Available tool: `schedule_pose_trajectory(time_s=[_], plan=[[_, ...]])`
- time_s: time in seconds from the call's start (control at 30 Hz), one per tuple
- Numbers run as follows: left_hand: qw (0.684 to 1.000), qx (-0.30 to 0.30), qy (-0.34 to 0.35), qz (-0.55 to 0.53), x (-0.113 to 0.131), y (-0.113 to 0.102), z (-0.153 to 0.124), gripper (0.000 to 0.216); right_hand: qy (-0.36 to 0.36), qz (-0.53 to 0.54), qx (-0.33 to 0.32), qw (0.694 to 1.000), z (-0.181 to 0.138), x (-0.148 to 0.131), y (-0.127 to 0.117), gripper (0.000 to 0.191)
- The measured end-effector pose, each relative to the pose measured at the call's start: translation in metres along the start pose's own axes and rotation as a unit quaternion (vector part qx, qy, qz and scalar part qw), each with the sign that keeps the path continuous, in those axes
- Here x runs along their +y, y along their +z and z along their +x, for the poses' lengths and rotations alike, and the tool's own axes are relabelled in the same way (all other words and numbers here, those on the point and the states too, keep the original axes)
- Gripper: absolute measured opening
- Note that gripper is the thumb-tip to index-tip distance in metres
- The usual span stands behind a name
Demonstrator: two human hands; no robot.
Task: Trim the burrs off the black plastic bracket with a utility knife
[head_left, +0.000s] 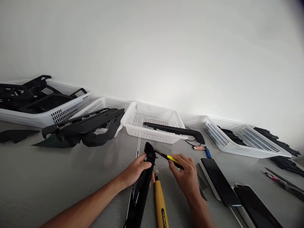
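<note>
My left hand (137, 169) is closed around the upper end of a long black plastic part (142, 190) that runs from the table's near edge up to its ribbed tip. My right hand (186, 174) pinches a small yellow and black knife (169, 157), whose blade points left and touches the part's tip. A second, larger yellow utility knife (161, 204) lies on the grey table (71, 177) between my forearms.
Several white perforated baskets line the wall: one with black parts at far left (59, 110), one holding a long black part (152, 123), one at right (239, 139). Loose black trim pieces (87, 128) lie left of centre. Glossy black panels (220, 182) lie right of my right hand.
</note>
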State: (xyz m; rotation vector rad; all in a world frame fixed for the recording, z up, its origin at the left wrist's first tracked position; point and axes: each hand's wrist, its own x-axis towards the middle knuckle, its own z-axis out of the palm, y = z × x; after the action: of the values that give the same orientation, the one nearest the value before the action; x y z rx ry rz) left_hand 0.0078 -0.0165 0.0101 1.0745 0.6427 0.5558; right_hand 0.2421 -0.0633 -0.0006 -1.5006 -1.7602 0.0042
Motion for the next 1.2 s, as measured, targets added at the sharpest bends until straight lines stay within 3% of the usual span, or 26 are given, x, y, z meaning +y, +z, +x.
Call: schedule_pose_trajectory(time_s=[0.13,0.33,0.7,0.93,1.2], plan=[[1.000,-0.002,-0.003,-0.003,-0.0007,-0.0009,-0.0003,0.060,0.013,-0.002,0.032,0.999,0.0000,0.0025,-0.0001,0.025],[1.000,-0.005,0.004,0.000,-0.0018,-0.0029,-0.0002,0.052,0.022,0.015,-0.022,0.999,-0.0010,0.0014,-0.0004,0.023],[1.000,0.004,0.009,-0.008,-0.0045,-0.0047,0.0025,0.043,0.021,0.016,-0.005,1.000,0.0002,0.0046,0.0000,0.022],[1.000,0.003,0.007,0.002,-0.0046,-0.0028,0.0019,0.064,-0.049,0.029,0.002,0.998,-0.0009,-0.0038,0.0026,0.017],[1.000,-0.001,-0.001,0.019,-0.0022,-0.0014,0.0003,0.068,-0.029,-0.001,0.044,0.999,-0.0013,0.0001,0.0016,0.015]])
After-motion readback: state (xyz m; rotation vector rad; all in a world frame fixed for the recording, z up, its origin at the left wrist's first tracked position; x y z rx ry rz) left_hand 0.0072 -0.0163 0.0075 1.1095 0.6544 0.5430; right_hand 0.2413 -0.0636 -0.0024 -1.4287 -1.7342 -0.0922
